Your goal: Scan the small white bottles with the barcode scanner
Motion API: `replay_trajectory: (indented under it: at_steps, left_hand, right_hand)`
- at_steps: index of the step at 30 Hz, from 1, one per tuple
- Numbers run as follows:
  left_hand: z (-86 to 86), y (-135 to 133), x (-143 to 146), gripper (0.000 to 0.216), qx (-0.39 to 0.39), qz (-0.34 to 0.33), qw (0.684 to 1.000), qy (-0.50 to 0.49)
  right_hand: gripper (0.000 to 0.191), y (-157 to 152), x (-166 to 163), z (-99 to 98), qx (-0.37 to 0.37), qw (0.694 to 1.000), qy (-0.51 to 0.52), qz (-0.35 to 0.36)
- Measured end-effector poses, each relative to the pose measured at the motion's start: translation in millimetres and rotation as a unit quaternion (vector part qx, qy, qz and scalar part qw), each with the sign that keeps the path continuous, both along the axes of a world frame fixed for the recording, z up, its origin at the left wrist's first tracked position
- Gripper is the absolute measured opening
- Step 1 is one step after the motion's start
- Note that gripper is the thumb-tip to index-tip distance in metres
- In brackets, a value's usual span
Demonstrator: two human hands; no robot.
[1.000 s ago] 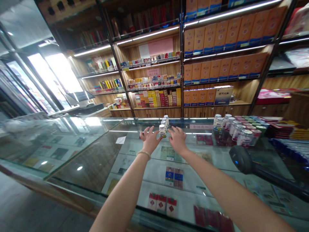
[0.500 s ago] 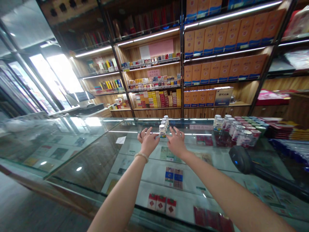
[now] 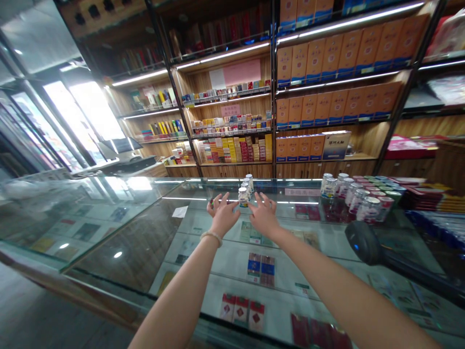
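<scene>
A short row of white-and-silver cans point(image 3: 243, 198) stands upright on the glass counter point(image 3: 203, 213), one behind another. My left hand point(image 3: 223, 213) is at the left of the nearest can, fingers spread, with a light bracelet on the wrist. On the opposite side, my right hand point(image 3: 264, 213) has its fingers apart too. Fingertips of both hands come right up to the front can; whether they touch it I cannot tell. Something small and dark shows by the left hand's outer fingers, too small to name.
More cans point(image 3: 358, 201) stand grouped at the right, white, red and green. A black barcode scanner point(image 3: 363, 242) juts in from the right. Cigarette packs point(image 3: 241, 310) lie under the glass. A paper slip point(image 3: 179, 212) is left of my hands. Shelves of orange boxes point(image 3: 316, 109) line the back.
Both hands keep nearly the same pose around the front can. My right hand has shifted slightly left, closer to it. The cans stay in their row.
</scene>
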State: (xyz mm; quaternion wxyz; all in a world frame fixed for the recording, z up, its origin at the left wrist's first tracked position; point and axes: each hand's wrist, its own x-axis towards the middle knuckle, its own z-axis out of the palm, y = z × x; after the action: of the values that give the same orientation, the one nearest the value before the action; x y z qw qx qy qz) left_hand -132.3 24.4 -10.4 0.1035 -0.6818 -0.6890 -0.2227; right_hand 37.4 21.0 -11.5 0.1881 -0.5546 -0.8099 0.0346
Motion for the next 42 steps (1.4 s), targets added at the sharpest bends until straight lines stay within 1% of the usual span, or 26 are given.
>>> replay_trajectory:
  at_steps: [5, 22, 29, 34, 42]
  left_hand:
    - [0.1, -0.2, 0.7, 0.040, -0.013, 0.006, 1.000, 0.004]
    - [1.6, -0.8, 2.2, 0.041, -0.026, 0.001, 1.000, 0.005]
    - [-3.2, 3.3, -0.2, 0.042, -0.022, -0.001, 1.000, 0.006]
    - [-2.6, 3.0, 0.7, 0.042, -0.019, -0.003, 1.000, -0.005]
    - [-1.7, 2.0, 1.0, 0.042, -0.021, -0.001, 1.000, 0.004]
  right_hand:
    - [0.055, 0.4, -0.4, -1.0, 0.002, 1.000, 0.008, 0.003]
    - [0.055, 0.1, -0.1, 0.5, -0.006, 1.000, 0.011, 0.004]
    - [0.055, 1.4, -0.3, -0.3, -0.007, 1.000, 0.014, 0.003]
    - [0.055, 1.8, -0.1, -0.1, -0.013, 1.000, 0.016, -0.002]
    - [0.057, 5.0, -1.1, 1.3, -0.031, 0.999, 0.030, -0.021]
